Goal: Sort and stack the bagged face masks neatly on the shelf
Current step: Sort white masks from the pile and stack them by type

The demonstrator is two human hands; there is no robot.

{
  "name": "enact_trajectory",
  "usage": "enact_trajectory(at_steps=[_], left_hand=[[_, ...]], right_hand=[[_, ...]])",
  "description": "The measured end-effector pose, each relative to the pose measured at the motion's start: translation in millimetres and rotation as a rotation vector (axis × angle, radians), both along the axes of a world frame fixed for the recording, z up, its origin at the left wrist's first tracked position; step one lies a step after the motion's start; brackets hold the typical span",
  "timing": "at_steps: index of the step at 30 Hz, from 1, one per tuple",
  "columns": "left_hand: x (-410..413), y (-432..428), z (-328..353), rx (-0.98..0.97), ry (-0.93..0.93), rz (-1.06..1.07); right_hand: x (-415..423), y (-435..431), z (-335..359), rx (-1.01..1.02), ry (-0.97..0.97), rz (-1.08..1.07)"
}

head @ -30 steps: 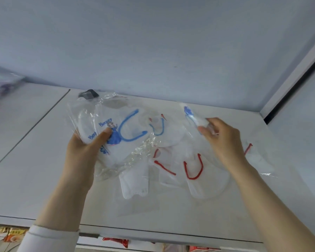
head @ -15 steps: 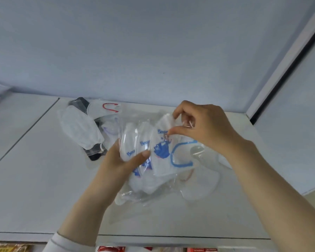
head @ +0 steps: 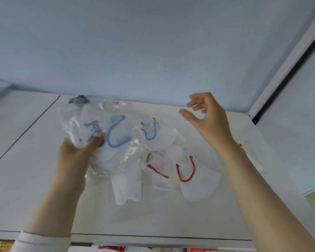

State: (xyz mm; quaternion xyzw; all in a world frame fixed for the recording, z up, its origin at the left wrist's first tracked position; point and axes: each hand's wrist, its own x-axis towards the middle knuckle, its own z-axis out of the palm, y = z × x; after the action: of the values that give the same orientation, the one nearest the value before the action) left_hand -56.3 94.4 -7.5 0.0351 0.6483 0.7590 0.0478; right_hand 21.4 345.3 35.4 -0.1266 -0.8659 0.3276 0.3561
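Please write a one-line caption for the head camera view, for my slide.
Left hand grips bagged blue-loop masks at the shelf; right hand hovers open over loose red-loop masks.

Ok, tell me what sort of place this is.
Probably a shop or stockroom: a white shelf, bagged face masks spread loose on it, and colourful packaged goods on the tier below.

White shelf (head: pixel 22 188) with open surface on its left part and along the front edge. Across the middle and right, loose bagged masks (head: pixel 198 186) sprawl overlapping. The left hand (head: pixel 75 157) holds a bundle of bagged masks (head: pixel 115 142) above the pile's left side; the right hand (head: pixel 207 120), fingers loosely curled, hovers over the rear right. A back wall (head: pixel 153 51) closes the rear.
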Motion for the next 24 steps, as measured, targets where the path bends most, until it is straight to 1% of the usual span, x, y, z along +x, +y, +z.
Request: enact_trajectory(at_steps=[1,3,4,5,6,9,10,11,12,13,14,15,16,17,18,20,22,24], left_hand=[[-7,-7,-2,0.005,-0.012,0.049],[-14,-13,-2,0.008,-0.019,0.084],[-15,-13,-3,0.006,-0.019,0.086],[-15,-14,-4,0.009,-0.024,0.08],[-15,-14,-4,0.018,-0.035,0.072],[-15,-19,-6,0.034,-0.05,0.077],[-15,-22,-6,0.043,-0.053,0.09],[-16,-25,-6,0.052,-0.053,0.106],[-17,-27,-6,0.063,-0.053,0.125],[-19,-28,-5,0.072,-0.056,0.139],[-19,-28,-5,0.078,-0.06,0.146],[-19,-26,-5,0.079,-0.063,0.141],[-18,-24,-6,0.077,-0.067,0.125],[-17,-20,-6,0.074,-0.071,0.104],[-14,-16,-6,0.072,-0.074,0.084],[-9,-8,-6,0.069,-0.07,0.042],[-5,-3,-4,0.075,-0.057,-0.004],[-3,0,0,0.054,-0.024,-0.07]], right_hand=[[1,4,-9,0.044,-0.186,-0.019],[-1,-2,-30,0.211,-0.587,0.076],[-3,-8,-39,0.258,-0.715,0.152],[-5,-12,-45,0.266,-0.776,0.204],[-7,-14,-48,0.267,-0.786,0.212],[-7,-5,-48,0.369,-0.616,0.103],[-5,-3,-46,0.349,-0.525,0.071],[-3,-2,-43,0.287,-0.408,0.03],[-2,-2,-38,0.178,-0.291,-0.032],[-1,-2,-31,0.006,-0.177,-0.094],[0,-4,-23,-0.227,-0.074,-0.114],[1,-6,-15,-0.474,0.001,-0.088],[2,-6,-10,-0.672,0.026,-0.046],[3,-7,-7,-0.793,0.011,-0.01],[4,-6,-7,-0.845,-0.023,0.018],[6,-3,-8,-0.821,-0.074,0.053],[11,1,-3,-0.689,-0.073,0.108],[18,2,13,-0.532,-0.135,0.215]])
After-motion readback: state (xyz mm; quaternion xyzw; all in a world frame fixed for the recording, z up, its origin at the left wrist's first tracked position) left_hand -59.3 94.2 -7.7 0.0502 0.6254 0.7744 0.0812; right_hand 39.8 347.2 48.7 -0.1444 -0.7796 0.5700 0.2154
